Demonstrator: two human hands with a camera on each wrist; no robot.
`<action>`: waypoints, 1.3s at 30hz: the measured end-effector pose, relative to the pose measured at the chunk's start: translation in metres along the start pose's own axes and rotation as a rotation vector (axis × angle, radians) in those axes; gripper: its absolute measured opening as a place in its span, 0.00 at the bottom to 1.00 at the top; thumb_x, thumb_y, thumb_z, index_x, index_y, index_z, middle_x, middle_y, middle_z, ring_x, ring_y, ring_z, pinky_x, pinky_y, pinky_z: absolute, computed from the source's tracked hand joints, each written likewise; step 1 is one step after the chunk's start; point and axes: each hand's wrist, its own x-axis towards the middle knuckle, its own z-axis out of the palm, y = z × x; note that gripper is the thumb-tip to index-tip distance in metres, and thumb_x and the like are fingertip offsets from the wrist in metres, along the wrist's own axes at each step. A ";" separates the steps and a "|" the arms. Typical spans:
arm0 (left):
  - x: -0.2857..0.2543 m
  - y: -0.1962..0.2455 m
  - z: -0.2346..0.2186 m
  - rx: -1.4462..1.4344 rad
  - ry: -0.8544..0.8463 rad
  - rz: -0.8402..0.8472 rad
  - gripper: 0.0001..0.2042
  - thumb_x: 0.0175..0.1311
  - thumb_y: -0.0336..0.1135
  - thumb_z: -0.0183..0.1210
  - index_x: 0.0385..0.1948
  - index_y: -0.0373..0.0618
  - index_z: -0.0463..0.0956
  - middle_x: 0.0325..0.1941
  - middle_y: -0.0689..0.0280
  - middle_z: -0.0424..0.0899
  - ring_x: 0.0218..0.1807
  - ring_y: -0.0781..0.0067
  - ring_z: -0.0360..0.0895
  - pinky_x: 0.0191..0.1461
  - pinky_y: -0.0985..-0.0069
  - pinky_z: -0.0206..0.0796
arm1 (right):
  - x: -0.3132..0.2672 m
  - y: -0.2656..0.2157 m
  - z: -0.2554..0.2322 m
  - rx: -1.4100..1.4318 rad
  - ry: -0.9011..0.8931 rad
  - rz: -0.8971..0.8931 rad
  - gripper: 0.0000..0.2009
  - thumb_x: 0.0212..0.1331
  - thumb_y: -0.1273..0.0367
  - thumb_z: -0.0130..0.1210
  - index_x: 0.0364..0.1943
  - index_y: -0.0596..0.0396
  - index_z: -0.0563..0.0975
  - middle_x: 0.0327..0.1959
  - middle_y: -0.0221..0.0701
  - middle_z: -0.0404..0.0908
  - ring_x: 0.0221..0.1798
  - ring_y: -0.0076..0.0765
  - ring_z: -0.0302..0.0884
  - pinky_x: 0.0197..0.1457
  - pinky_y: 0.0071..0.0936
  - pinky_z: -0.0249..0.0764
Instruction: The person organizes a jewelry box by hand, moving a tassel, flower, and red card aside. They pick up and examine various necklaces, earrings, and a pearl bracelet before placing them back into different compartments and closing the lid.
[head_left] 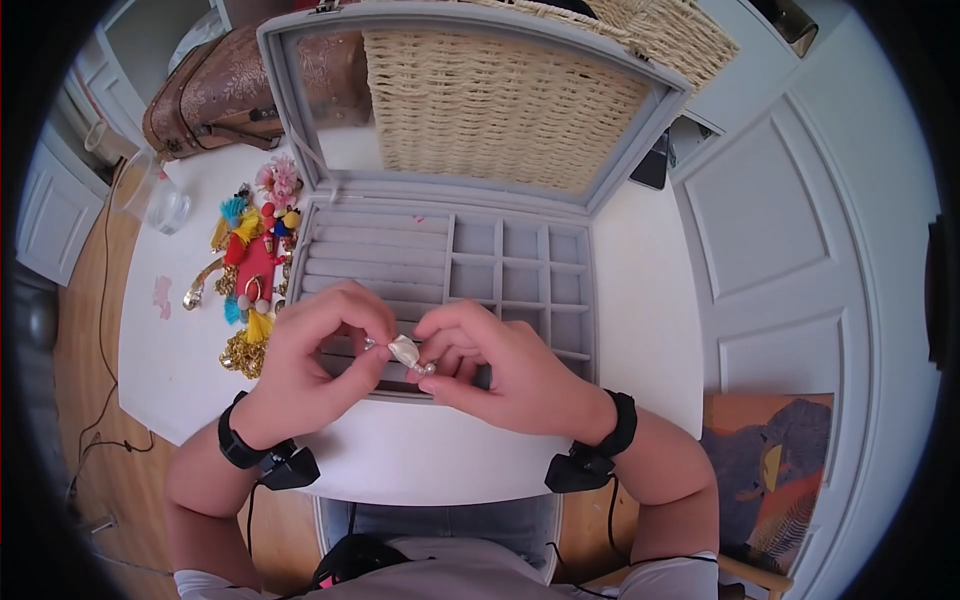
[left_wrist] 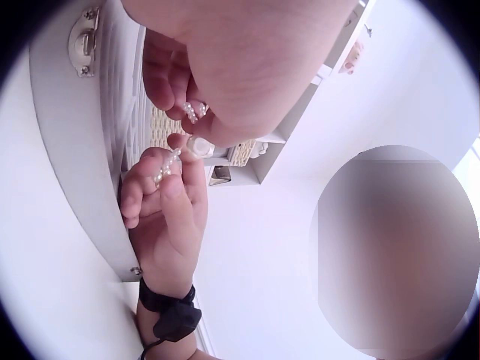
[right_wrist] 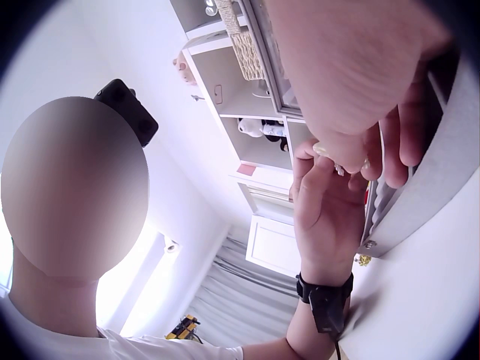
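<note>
Between both hands, over the front of a grey jewelry box (head_left: 592,300), is a pearl bracelet (head_left: 405,350) with small round pearls and one larger, glossy white piece. My left hand (head_left: 325,355) pinches one end between thumb and forefinger. At the other end, my right hand (head_left: 500,365) holds the small pearls with thumb and curled fingers. In the left wrist view, pearl strands (left_wrist: 166,166) show at both hands, with the white piece (left_wrist: 200,146) between them. The fingers partly hide the bracelet in the right wrist view.
The box's glazed lid (head_left: 640,140) stands raised; padded ring rolls (head_left: 375,250) and square compartments (head_left: 522,240) lie inside. Colourful tasselled jewelry (head_left: 255,260) and gold chains (head_left: 243,355) are piled left of it. Clear cups (head_left: 168,210), a brown case (head_left: 225,90) and a woven basket (head_left: 500,110) stand farther off.
</note>
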 end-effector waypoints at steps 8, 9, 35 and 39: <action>-0.001 -0.002 0.000 -0.035 0.017 -0.045 0.10 0.64 0.16 0.64 0.43 0.41 0.81 0.46 0.63 0.86 0.44 0.74 0.82 0.44 0.78 0.74 | 0.001 -0.004 -0.005 -0.027 -0.058 0.079 0.22 0.72 0.77 0.65 0.65 0.57 0.70 0.47 0.35 0.91 0.46 0.28 0.91 0.44 0.25 0.84; -0.001 -0.002 -0.001 -0.035 0.016 -0.044 0.10 0.64 0.16 0.64 0.43 0.41 0.81 0.46 0.63 0.86 0.44 0.74 0.82 0.44 0.78 0.74 | 0.001 -0.005 -0.005 -0.037 -0.066 0.090 0.21 0.72 0.77 0.65 0.64 0.57 0.71 0.47 0.34 0.91 0.46 0.27 0.91 0.44 0.25 0.84; -0.004 -0.002 0.000 -0.067 0.001 -0.051 0.13 0.64 0.15 0.62 0.47 0.39 0.81 0.50 0.61 0.84 0.47 0.73 0.83 0.48 0.77 0.79 | 0.002 -0.005 0.001 -0.053 -0.004 0.023 0.18 0.72 0.75 0.64 0.61 0.57 0.74 0.46 0.36 0.87 0.39 0.30 0.88 0.40 0.30 0.84; -0.004 0.002 0.003 -0.131 0.004 -0.088 0.13 0.64 0.14 0.62 0.48 0.38 0.82 0.50 0.60 0.84 0.50 0.73 0.85 0.51 0.77 0.82 | 0.001 -0.004 0.001 -0.067 0.036 -0.034 0.18 0.72 0.75 0.64 0.61 0.58 0.74 0.49 0.37 0.85 0.42 0.32 0.88 0.40 0.31 0.86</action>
